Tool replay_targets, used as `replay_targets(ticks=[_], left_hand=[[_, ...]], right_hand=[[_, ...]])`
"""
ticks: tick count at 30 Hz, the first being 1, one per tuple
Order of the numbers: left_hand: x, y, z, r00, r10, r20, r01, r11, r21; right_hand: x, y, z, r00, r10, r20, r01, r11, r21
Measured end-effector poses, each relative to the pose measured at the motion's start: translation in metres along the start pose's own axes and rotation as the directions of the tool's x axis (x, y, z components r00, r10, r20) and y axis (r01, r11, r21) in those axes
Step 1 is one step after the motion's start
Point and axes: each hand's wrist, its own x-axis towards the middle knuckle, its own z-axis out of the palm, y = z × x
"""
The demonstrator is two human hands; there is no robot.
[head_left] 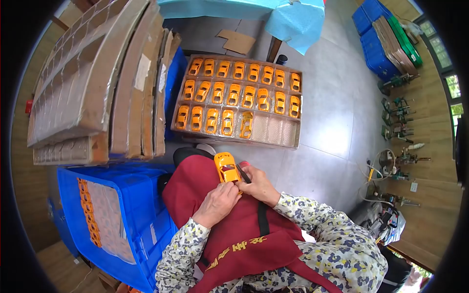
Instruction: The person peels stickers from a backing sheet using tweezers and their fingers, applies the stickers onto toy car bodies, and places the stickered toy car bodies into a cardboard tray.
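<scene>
An orange toy car body [226,162] with open window holes is held over my lap, its far end pointing away from me. My left hand [217,204] grips the near end, fingers closed on it. In my right hand [260,185] is a slim dark pen-like tool [243,174], pinched close to the car body's right side. The fingers of both hands nearly meet there. Where the tool's tip lies is hidden. Beyond my knees, a compartment tray [288,133] holds rows of matching orange car bodies [238,71].
At my left stands a blue crate [132,195] with more orange car parts [88,212] inside. Stacked cardboard trays [93,73] rise behind it. A blue-covered surface [295,19] is at the top. Hand presses [398,112] line the right wall, near blue bins [378,53].
</scene>
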Motion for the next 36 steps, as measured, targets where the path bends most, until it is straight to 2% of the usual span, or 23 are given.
replay_targets(ticks=[3, 7, 10, 11, 14, 15, 17, 18, 21, 26, 29, 30, 33, 34, 36], left_hand=[[0.016, -0.01, 0.009, 0.999, 0.04, 0.009, -0.04, 0.998, -0.043], [0.032, -0.021, 0.02, 0.987, 0.087, 0.134, -0.082, 0.996, -0.04], [0.046, -0.019, 0.023, 0.99, 0.139, -0.021, -0.138, 0.99, 0.034], [0.047, -0.019, 0.02, 0.99, 0.143, -0.018, -0.143, 0.989, 0.034], [0.039, -0.019, 0.007, 0.97, -0.017, -0.244, 0.008, 0.999, -0.038], [0.031, -0.024, 0.008, 0.97, -0.016, -0.244, 0.007, 0.999, -0.036], [0.006, -0.04, 0.018, 0.923, -0.256, -0.288, 0.184, 0.949, -0.254], [-0.004, -0.045, 0.021, 0.923, -0.26, -0.284, 0.188, 0.948, -0.255], [-0.026, -0.059, 0.03, 0.83, -0.471, -0.299, 0.332, 0.848, -0.413], [-0.034, -0.076, 0.054, 0.757, -0.542, -0.366, 0.372, 0.817, -0.442], [-0.027, -0.082, 0.058, 0.743, -0.555, -0.374, 0.38, 0.81, -0.446], [-0.026, -0.084, 0.058, 0.741, -0.558, -0.373, 0.382, 0.808, -0.449], [-0.022, -0.086, 0.061, 0.739, -0.547, -0.392, 0.372, 0.817, -0.44], [-0.021, -0.087, 0.062, 0.74, -0.548, -0.389, 0.372, 0.816, -0.442], [-0.021, -0.09, 0.062, 0.745, -0.548, -0.379, 0.372, 0.814, -0.446]], right_hand=[[0.005, 0.011, -0.01, 0.998, 0.018, -0.063, -0.017, 1.0, 0.012], [0.014, 0.017, -0.029, 0.993, 0.052, -0.106, -0.055, 0.998, -0.031], [0.04, 0.035, -0.048, 0.98, 0.06, -0.19, -0.071, 0.996, -0.049], [0.053, 0.045, -0.057, 0.97, 0.015, -0.241, -0.058, 0.983, -0.174], [0.099, 0.099, -0.081, 0.914, -0.14, -0.381, -0.048, 0.895, -0.444], [0.115, 0.112, -0.086, 0.914, -0.141, -0.382, -0.047, 0.895, -0.443], [0.143, 0.132, -0.094, 0.894, -0.056, -0.445, -0.205, 0.831, -0.516], [0.153, 0.14, -0.095, 0.895, -0.05, -0.444, -0.208, 0.832, -0.514], [0.182, 0.159, -0.097, 0.888, -0.012, -0.459, -0.257, 0.816, -0.519], [0.206, 0.18, -0.091, 0.874, -0.03, -0.485, -0.279, 0.787, -0.55], [0.204, 0.188, -0.089, 0.777, -0.284, -0.562, -0.22, 0.714, -0.665], [0.205, 0.187, -0.085, 0.779, -0.284, -0.559, -0.22, 0.711, -0.668], [0.205, 0.185, -0.065, 0.868, -0.098, -0.487, -0.094, 0.93, -0.355], [0.206, 0.183, -0.06, 0.868, -0.096, -0.488, -0.098, 0.929, -0.356], [0.21, 0.18, -0.045, 0.872, 0.011, -0.49, -0.227, 0.895, -0.384]])
